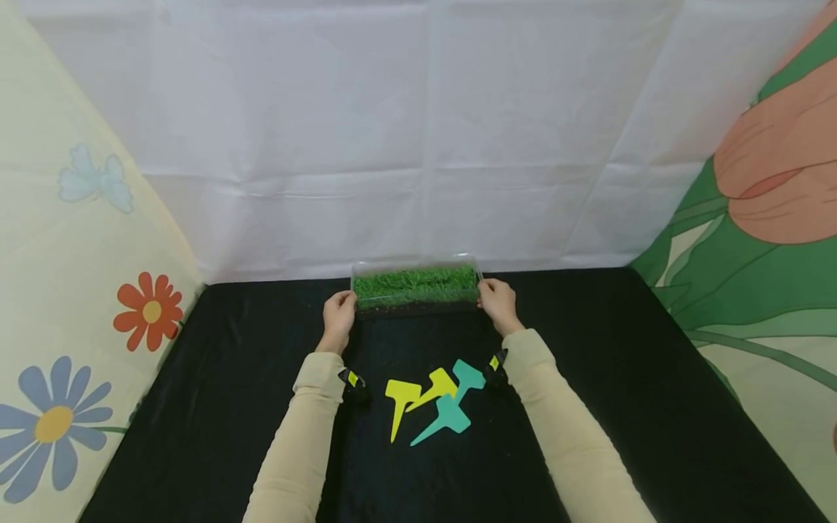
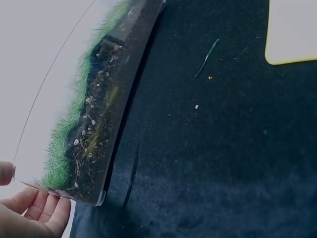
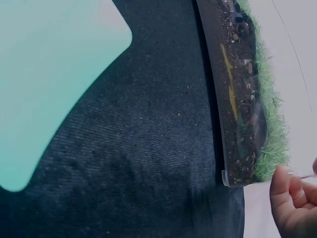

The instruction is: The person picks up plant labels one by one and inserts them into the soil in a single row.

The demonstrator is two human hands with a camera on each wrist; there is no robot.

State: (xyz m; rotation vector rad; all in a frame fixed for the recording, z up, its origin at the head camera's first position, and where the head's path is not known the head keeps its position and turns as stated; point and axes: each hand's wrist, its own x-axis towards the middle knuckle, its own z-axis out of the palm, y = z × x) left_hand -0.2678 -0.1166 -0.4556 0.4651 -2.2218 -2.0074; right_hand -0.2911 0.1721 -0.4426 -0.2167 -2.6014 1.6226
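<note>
A clear plastic box (image 1: 418, 285) of green grass over dark soil stands at the back of the black-covered table. My left hand (image 1: 339, 317) grips its left end, and my right hand (image 1: 499, 301) grips its right end. In the left wrist view, the left hand (image 2: 37, 210) has several fingers against the box's end wall, near the rim. The right wrist view shows the right hand (image 3: 296, 201) pinching the other end's rim. Nearer me lie yellow T-shaped plant labels (image 1: 402, 393) and teal plant labels (image 1: 448, 417), partly overlapping.
A white cloth (image 1: 418, 145) hangs directly behind the box. Flower-printed panels (image 1: 59, 421) flank the table on both sides. Small crumbs and a green grass blade (image 2: 207, 58) lie on the black cloth (image 1: 588, 407).
</note>
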